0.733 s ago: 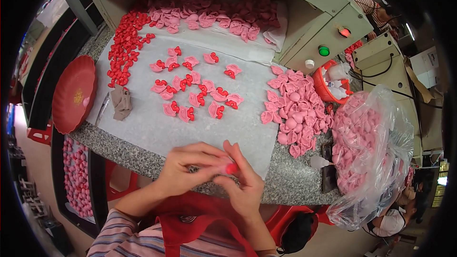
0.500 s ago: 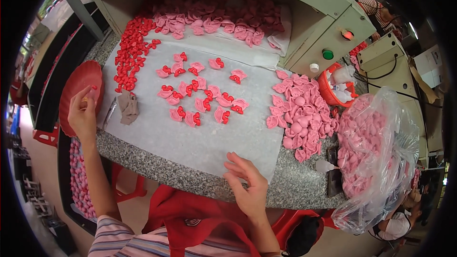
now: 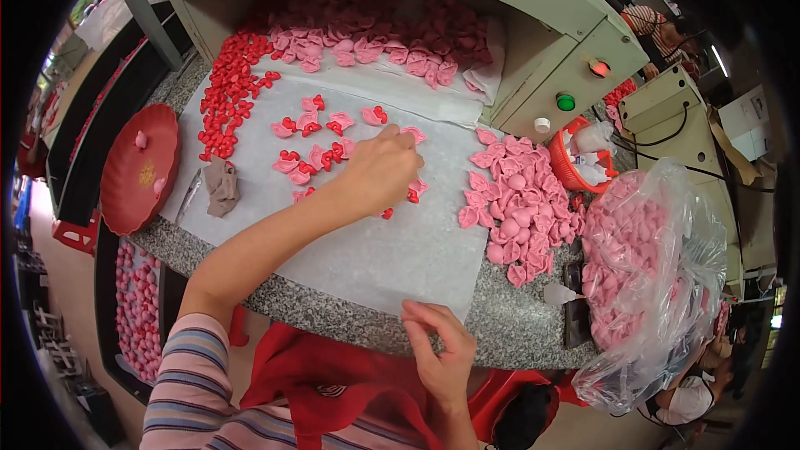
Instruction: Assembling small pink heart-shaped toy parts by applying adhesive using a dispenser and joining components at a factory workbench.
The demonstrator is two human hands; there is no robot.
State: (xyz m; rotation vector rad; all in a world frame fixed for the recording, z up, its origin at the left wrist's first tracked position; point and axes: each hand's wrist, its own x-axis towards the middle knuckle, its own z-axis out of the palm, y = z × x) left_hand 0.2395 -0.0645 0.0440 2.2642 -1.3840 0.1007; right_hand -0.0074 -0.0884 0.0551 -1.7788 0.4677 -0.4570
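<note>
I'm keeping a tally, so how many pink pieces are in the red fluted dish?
2: one pink piece toward the far end of the red fluted dish, another near its right rim. That rim might hide more.

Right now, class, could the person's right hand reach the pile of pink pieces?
Probably yes: only paper and countertop appear to lie between the right hand and the pink pieces.

- Speckled grey granite worktop point(image 3: 333, 317), carrying a white paper sheet point(image 3: 375, 262).
- On the paper: heaped red bow-shaped pieces point(image 3: 229, 92), scattered pink pieces with red bows point(image 3: 369, 117), a crumpled grey-brown cloth point(image 3: 222, 187), a slim silver tool point(image 3: 190, 197).
- Right of it: piled pink shell-shaped pieces point(image 3: 518, 221), an orange-red basket point(image 3: 563, 168), a dark block point(image 3: 575, 321).
- Left edge: a red fluted dish point(image 3: 125, 187).
</note>
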